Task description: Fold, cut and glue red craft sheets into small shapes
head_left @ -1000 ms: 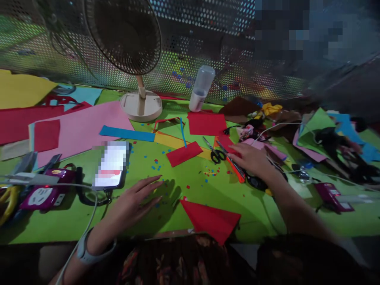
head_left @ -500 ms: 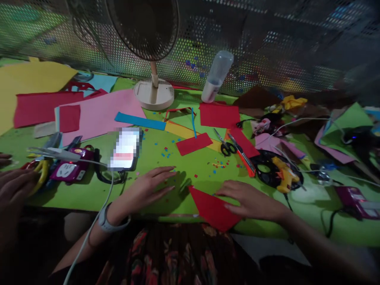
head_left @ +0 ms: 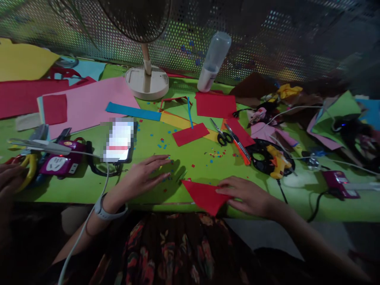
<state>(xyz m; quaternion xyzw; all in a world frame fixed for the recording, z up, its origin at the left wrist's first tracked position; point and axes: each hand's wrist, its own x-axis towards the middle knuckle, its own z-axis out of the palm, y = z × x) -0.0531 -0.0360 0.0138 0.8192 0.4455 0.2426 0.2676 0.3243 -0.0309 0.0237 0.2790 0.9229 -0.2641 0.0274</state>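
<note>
A red sheet of paper or felt (head_left: pixel 202 194) with a pointed corner lies at the front edge of the green table. My right hand (head_left: pixel 246 196) grips its right side, fingers on top and the thumb lower down; part of the sheet is hidden under the hand. To the left, my left hand (head_left: pixel 145 174) hovers low over the tabletop, fingers stretched out and apart, holding nothing. It wears a pale watch band. Beyond my hands lie a red strip (head_left: pixel 190 134), black-handled scissors (head_left: pixel 225 137) and an orange cutter (head_left: pixel 240 146).
A phone (head_left: pixel 120 140) and a purple cabled box (head_left: pixel 61 160) stand left. Another person's hand (head_left: pixel 10 178) is by yellow-handled pliers (head_left: pixel 28 172). Behind are a fan base (head_left: pixel 148 89) and a bottle (head_left: pixel 213 63). A yellow glue gun (head_left: pixel 279 160) rests on a black reel at right.
The red sheet has shifted a little left and turned, with my right hand closer around its right side. My left hand stays nearly still. The whole view has tilted slightly down and right.
</note>
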